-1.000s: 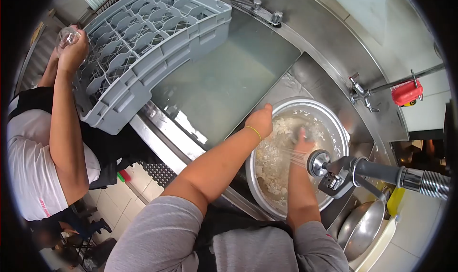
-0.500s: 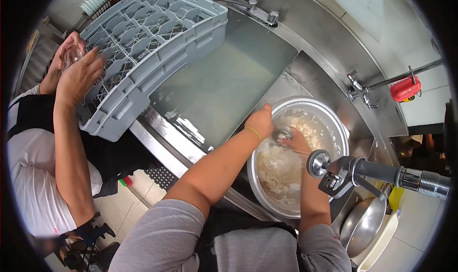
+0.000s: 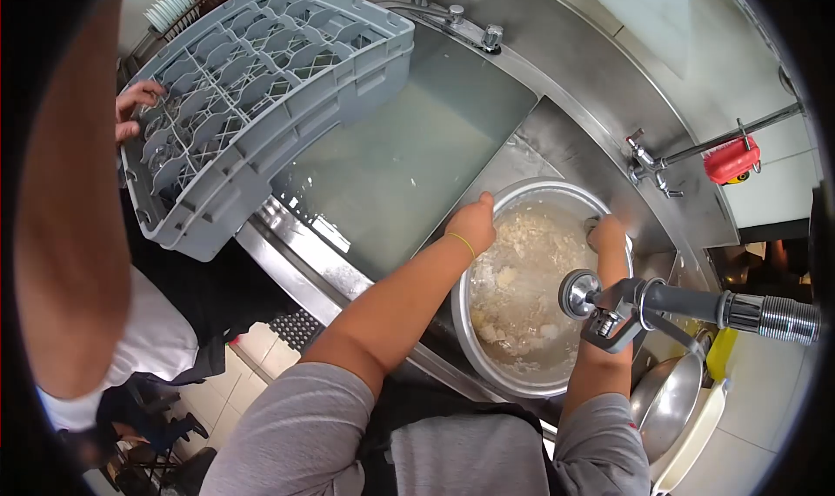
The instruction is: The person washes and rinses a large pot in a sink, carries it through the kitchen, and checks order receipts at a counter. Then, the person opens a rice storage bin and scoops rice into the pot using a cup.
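The left hand (image 3: 475, 222) is closed over the rim of a wide metal pot (image 3: 557, 191), on the side toward the sink, with a thin yellow band (image 3: 462, 244) around its wrist. The right hand (image 3: 609, 231) is at the opposite side of the pot, its fingers curled down by the inner wall; a small dark shape shows beside them, and I cannot tell whether the hand grips it or the rim.

The pot stands on the metal surface just beside the sink, holding cloudy water with pale, rice-like grains (image 3: 509, 274) spread through it. A spray head (image 3: 580, 294) hangs over the pot, in front of the right forearm.

To the left, the sink (image 3: 409, 148) is filled with murky water, and a grey rack (image 3: 252, 161) sits tilted across its far left part. A co-worker's hand (image 3: 135, 111) is at the rack's left edge, fingers spread.

Taps (image 3: 457, 13) line the back of the sink. On the right, a red object (image 3: 732, 158) hangs from a pipe, and a metal bowl (image 3: 668, 400) leans near a white tray (image 3: 696, 439).
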Motion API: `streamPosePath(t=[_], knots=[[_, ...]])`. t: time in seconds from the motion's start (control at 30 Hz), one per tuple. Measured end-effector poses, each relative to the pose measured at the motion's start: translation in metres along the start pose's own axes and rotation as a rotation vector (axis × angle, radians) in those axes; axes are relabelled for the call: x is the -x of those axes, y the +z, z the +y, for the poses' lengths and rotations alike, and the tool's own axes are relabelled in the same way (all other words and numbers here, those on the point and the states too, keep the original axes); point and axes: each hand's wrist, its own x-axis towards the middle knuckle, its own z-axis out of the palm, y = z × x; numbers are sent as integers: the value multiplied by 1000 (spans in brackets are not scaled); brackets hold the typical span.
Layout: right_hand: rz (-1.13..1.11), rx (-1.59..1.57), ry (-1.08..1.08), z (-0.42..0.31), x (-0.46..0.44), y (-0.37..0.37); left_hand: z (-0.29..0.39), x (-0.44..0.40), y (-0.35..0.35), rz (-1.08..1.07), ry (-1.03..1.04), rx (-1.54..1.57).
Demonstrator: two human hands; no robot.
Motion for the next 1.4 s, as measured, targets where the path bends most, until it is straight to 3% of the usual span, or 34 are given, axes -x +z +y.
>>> streamPosePath(t=[0.17, 0.27, 0.3, 0.4, 0.47, 0.5, 0.53, 0.57, 0.63, 0.67, 0.73, 0.77, 0.8, 0.87, 0.9, 0.93, 1.0, 1.1, 1.17, 1.23, 1.33, 1.4], knots=[[202, -431, -985, -78, 6, 71, 4, 3, 2, -9, 13, -12], [-155, -346, -1315, -105, 64, 22, 4, 1, 3, -23, 13, -26], [-407, -928, -630, -86, 29, 60, 2, -1, 4, -20, 27, -26], [12, -128, -478, -67, 22, 0, -1, -2, 6, -8, 40, -9], [224, -249, -692, -82, 23, 47, 10, 2, 0, 2, 23, 26], [172, -141, -993, -98, 36, 60, 12, 4, 1, 13, 6, -6], [115, -427, -1039, -114, 65, 100, 14, 6, 2, 23, -10, -40], [-117, -288, -1008, -126, 113, 97, 16, 7, 2, 32, -22, -77], [-266, -57, -1382, -94, 166, 90, 9, 10, 14, 257, 211, -281], [-256, 210, -1635, -74, 174, 90, 7, 13, 19, 365, 340, -374], [-849, -129, -1320, -9, 166, 91, 14, 22, 21, 350, 515, -938], [-829, 74, -1165, 19, 157, 79, 20, 29, 24, 347, 593, -1223], [-806, 273, -1006, 50, 143, 61, 37, 41, 23, 42, 568, -1396], [-589, 326, -810, 108, 61, 113, 72, 70, 18, -589, 468, -1696], [-491, 340, -705, 136, 21, 139, 72, 75, 26, -666, 438, -1583], [-22, -124, -702, 134, 31, 79, 66, 78, 37, -743, 403, -1465], [44, -384, -409, 126, 1, 36, 45, 77, 63, -890, 323, -1222], [286, -496, -511, 135, 40, 31, 7, 57, 108, -1274, 221, -1074], [-98, -190, -336, 159, 69, 89, 18, 65, 103, -1360, 294, -1045], [-422, -36, -603, 160, 101, 108, 21, 68, 103, -1412, 291, -949], [-384, -271, -288, 154, 75, 104, 2, 63, 121, -1443, 219, -799], [-243, -165, -228, 150, 79, 121, -10, 59, 132, -1451, 232, -822]])
